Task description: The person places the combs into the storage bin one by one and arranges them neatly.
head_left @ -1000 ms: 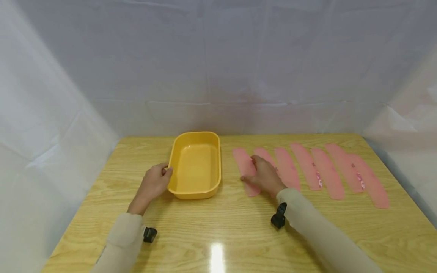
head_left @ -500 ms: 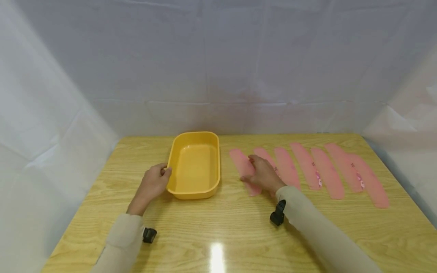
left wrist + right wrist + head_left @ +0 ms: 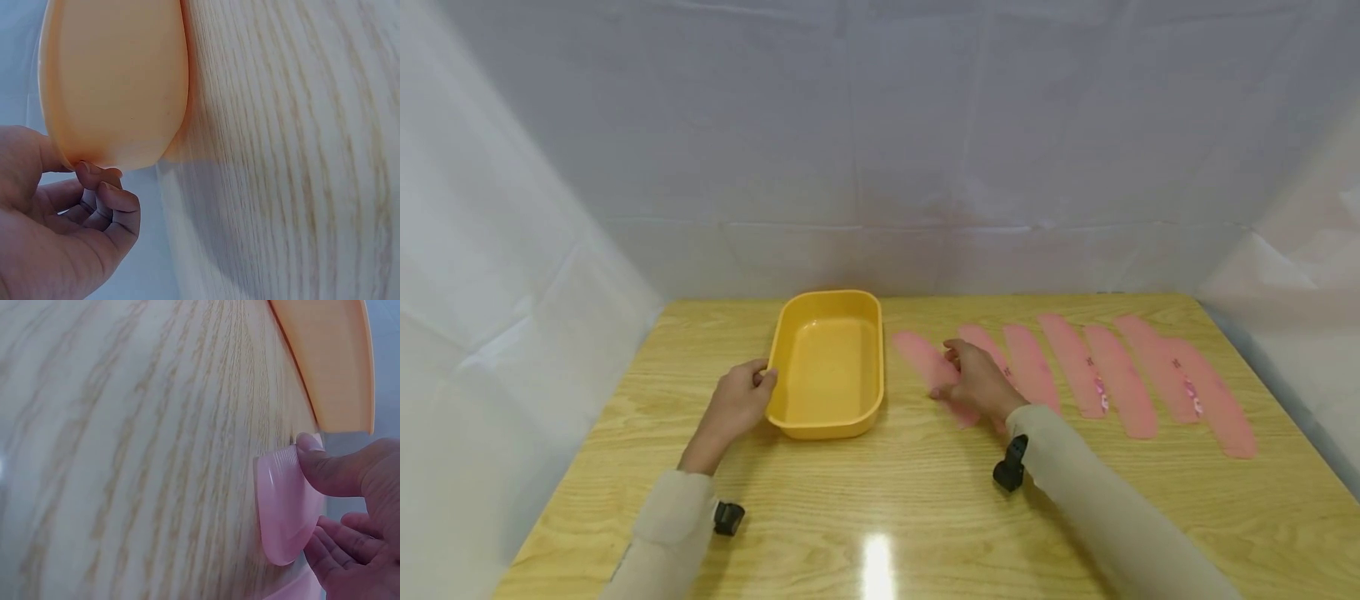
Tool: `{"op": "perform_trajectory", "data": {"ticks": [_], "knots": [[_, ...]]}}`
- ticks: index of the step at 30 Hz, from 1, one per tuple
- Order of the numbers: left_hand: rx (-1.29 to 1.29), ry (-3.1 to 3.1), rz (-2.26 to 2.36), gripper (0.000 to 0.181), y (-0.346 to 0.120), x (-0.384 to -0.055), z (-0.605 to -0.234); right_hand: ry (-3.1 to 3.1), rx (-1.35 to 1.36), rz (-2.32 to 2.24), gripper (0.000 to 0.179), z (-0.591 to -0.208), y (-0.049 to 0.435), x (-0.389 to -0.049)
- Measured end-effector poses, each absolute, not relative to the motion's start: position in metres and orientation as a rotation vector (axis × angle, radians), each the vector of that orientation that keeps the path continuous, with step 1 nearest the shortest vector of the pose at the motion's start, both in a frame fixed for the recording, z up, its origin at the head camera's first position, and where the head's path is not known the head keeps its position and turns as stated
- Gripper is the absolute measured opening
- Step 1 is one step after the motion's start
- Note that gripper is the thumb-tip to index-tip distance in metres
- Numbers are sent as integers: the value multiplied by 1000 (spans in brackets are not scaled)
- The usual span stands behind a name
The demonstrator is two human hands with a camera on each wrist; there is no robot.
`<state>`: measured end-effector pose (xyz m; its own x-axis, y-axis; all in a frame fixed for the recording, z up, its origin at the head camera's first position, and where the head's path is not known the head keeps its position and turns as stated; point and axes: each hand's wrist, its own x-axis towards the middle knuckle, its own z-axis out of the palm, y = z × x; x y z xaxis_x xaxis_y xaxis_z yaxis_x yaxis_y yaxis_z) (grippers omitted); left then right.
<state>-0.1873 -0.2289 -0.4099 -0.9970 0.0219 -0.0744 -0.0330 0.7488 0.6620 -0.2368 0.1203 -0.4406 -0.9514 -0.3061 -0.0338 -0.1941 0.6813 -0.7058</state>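
My left hand (image 3: 741, 404) pinches the left rim of a yellow plastic tub (image 3: 827, 430), thumb over the edge; the left wrist view shows curled fingers under the tub's lip (image 3: 112, 81). Nothing lies inside the tub. To its right, my right hand (image 3: 983, 385) spans a long pink plastic piece (image 3: 916, 352) with rounded ends. In the right wrist view the thumb (image 3: 328, 469) is on one side of this pink piece (image 3: 284, 512) and the fingers are on the other. It lies slanted on the table, its far end toward the tub, partly covered by the hand.
Several similar pink pieces (image 3: 1120, 379) lie in a slanted row on the right of the wooden table (image 3: 820, 508). Some carry a small printed picture; others look plain. White sheeting (image 3: 850, 150) hangs behind the table and along both sides.
The far end of the pink piece under my right hand has swung left toward the tub, so it slants more. The tub shifted slightly left early on; my hands have barely moved.
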Motion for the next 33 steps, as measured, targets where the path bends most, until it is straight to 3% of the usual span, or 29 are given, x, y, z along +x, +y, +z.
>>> {"op": "perform_trajectory", "data": {"ticks": [33], "knots": [[2, 2892, 1073, 41, -232, -184, -408, 2727, -553, -898, 76, -431, 121, -253]]}}
